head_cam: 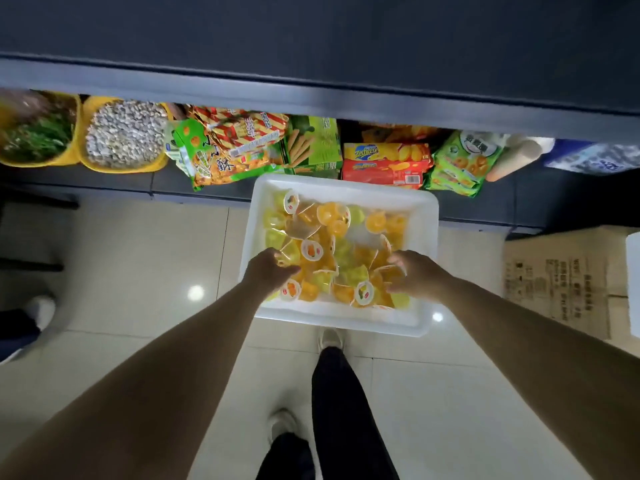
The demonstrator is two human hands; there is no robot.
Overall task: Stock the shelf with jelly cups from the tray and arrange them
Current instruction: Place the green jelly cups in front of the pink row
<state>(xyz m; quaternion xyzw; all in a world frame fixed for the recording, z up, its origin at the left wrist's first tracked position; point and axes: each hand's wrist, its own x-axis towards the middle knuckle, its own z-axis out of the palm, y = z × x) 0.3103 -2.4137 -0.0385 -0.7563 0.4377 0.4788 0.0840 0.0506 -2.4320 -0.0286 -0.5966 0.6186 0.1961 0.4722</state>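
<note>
Both arms reach straight down into the white tray (427,216) at frame center. The left hand (268,271) has fingers curled onto jelly cups (332,244) at the pile's left; whether it actually grips one, I can't tell. The right hand (414,275) has fingers spread loose over the cups. The tray's far rim sits just below the shelf (311,95) edge, with bare tile floor (138,258) to the left.

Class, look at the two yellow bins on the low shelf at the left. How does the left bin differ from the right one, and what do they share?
The left bin holds dark green, leafy-looking goods; the right bin holds pale, pebble-like pieces. The left bin is cut off by the picture's edge and partly blurred; the right bin shows almost whole. The left bin is farther from the white tray; the right bin is nearer. Both are yellow, full, and side by side under the same shelf.
</note>
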